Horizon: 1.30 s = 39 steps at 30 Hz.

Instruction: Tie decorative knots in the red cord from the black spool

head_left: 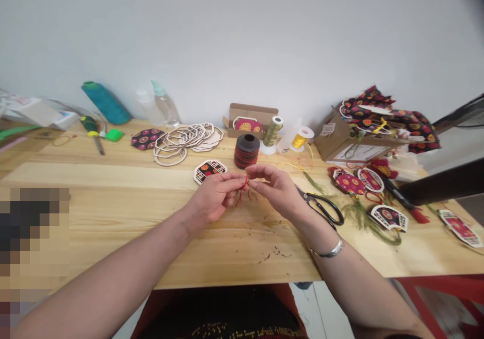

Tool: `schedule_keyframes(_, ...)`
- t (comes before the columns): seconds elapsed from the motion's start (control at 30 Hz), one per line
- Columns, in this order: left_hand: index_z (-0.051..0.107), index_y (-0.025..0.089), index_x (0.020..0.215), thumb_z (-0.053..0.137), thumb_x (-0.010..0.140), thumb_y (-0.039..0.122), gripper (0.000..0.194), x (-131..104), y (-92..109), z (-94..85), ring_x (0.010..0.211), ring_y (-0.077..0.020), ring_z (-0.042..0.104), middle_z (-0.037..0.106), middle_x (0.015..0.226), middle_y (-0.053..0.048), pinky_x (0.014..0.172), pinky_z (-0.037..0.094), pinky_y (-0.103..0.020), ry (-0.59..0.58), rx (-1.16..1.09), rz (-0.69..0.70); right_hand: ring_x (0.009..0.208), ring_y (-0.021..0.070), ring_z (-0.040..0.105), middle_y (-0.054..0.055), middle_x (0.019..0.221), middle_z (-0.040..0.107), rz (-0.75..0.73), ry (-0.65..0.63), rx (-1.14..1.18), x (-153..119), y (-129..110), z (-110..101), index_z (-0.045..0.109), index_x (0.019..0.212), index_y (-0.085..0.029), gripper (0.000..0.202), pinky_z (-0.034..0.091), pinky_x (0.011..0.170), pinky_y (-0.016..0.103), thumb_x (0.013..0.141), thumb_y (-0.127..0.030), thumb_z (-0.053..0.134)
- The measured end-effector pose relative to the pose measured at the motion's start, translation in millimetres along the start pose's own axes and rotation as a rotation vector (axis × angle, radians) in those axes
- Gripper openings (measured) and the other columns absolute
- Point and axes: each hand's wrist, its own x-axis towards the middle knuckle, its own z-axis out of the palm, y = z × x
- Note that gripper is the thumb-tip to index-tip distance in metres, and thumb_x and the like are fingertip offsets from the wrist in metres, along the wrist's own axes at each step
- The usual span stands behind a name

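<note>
Cord work at mid-table: a short length of thin red cord [244, 190] pinched between both hands just above the wooden table [113, 198], loose ends dangling below. Left hand [215, 195] closed on the cord's left side, fingertips together; right hand [274, 187] pinching the right side, bracelet at the wrist. Best handled, by the look of it, with even tension from both sides and the grip kept close to the knot, so the slippery strand stays put.

Further left, a teal thread cone [106, 103] lying tilted. Then a flat heap of pale cut-out wooden frames [187, 139]. Near the hands, a ribbed dark spool [246, 151], cylindrical. Right of the hands, black-handled scissors [321, 205], steel blades. Far right, a cardboard box [340, 137] with patterned fabric [393, 112], soft and crumpled.
</note>
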Motion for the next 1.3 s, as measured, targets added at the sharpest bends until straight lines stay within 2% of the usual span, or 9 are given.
schedule_keyframes(0.1,0.069,0.011,0.068,0.076,0.058,0.023,0.017,-0.2,-1.3,0.0,0.036,0.0002,0.027,0.054,0.051,0.001,0.037,0.011,-0.018,-0.015,0.055,-0.033,0.079,0.0123,0.058,0.003,0.097,0.06,-0.012,-0.047,0.042,-2.7,-2.0,2.1,0.061,0.09,-0.02,0.019,0.05,0.075,0.031,0.073,-0.027,0.066)
schedule_keyframes(0.23,0.071,0.011,0.07,0.075,0.062,0.027,0.019,-2.1,-3.0,1.1,0.037,-0.0009,0.03,0.062,0.058,-0.004,0.038,0.011,-0.019,-0.073,0.214,-0.043,0.076,0.0117,0.056,0.005,0.1,0.057,0.0,-0.04,0.056,-3.5,-4.6,3.6,0.059,0.071,-0.017,0.015,0.05,0.066,0.028,0.071,-0.03,0.067)
schedule_keyframes(0.33,0.07,0.012,0.066,0.073,0.064,0.028,0.016,-3.8,-4.1,1.9,0.037,-0.0014,0.03,0.062,0.059,-0.003,0.037,0.012,-0.02,-0.113,0.301,-0.031,0.061,0.0099,0.053,0.001,0.079,0.059,0.055,0.002,0.098,-2.4,-4.5,4.8,0.057,0.07,-0.018,0.017,0.046,0.057,0.026,0.074,-0.033,0.064)
schedule_keyframes(0.43,0.069,0.013,0.062,0.071,0.067,0.029,0.017,-3.8,-5.5,1.4,0.036,-0.0022,0.03,0.059,0.056,-0.002,0.037,0.014,-0.021,-0.145,0.322,-0.009,0.055,0.0092,0.048,-0.003,0.061,0.054,0.035,0.068,0.071,-2.0,-4.6,5.1,0.055,0.066,-0.018,0.021,0.041,0.054,0.024,0.074,-0.035,0.064)
schedule_keyframes(0.73,0.071,0.015,0.065,0.07,0.068,0.027,0.012,-5.3,-4.9,0.5,0.038,-0.0032,0.031,0.06,0.056,-0.002,0.039,0.016,-0.021,-0.168,0.379,0.063,0.057,0.0088,0.046,-0.002,0.06,0.055,0.034,0.188,0.091,-1.0,-2.6,0.7,0.059,0.06,-0.015,0.024,0.037,0.057,0.024,0.074,-0.034,0.065)
schedule_keyframes(0.87,0.071,0.015,0.064,0.07,0.067,0.027,0.012,-6.4,-4.9,2.2,0.039,-0.0029,0.032,0.061,0.056,-0.002,0.039,0.016,-0.021,-0.141,0.316,0.062,0.056,0.0086,0.047,-0.002,0.058,0.054,0.089,0.213,0.252,1.2,-0.5,2.3,0.059,0.06,-0.015,0.023,0.039,0.059,0.025,0.071,-0.033,0.068)
schedule_keyframes(1.0,0.069,0.013,0.062,0.073,0.063,0.027,0.015,-4.4,-4.8,2.8,0.038,-0.0015,0.03,0.06,0.056,-0.001,0.038,0.014,-0.02,-0.064,0.203,0.034,0.063,0.0122,0.056,0.003,0.068,0.062,0.189,0.087,0.451,2.5,2.4,4.1,0.061,0.068,-0.014,0.033,0.047,0.067,0.03,0.074,-0.047,0.064)
schedule_keyframes(1.1,0.069,0.012,0.063,0.074,0.062,0.026,0.015,-3.1,-3.7,2.6,0.039,-0.0017,0.033,0.058,0.056,-0.001,0.037,0.015,-0.019,-0.013,0.158,0.031,0.068,0.0141,0.059,0.006,0.073,0.064,0.264,-0.045,0.472,0.6,2.0,6.4,0.064,0.08,-0.013,0.045,0.048,0.067,0.03,0.077,-0.057,0.056)
schedule_keyframes(1.3,0.072,0.012,0.07,0.072,0.063,0.026,0.015,-2.7,-3.7,2.9,0.037,-0.0016,0.033,0.057,0.055,0.0,0.037,0.016,-0.019,0.005,0.148,0.044,0.056,0.0073,0.049,0.0,0.068,0.059,0.211,-0.123,0.236,-4.4,-5.2,8.1,0.064,0.08,-0.014,0.032,0.043,0.054,0.022,0.074,-0.045,0.065)
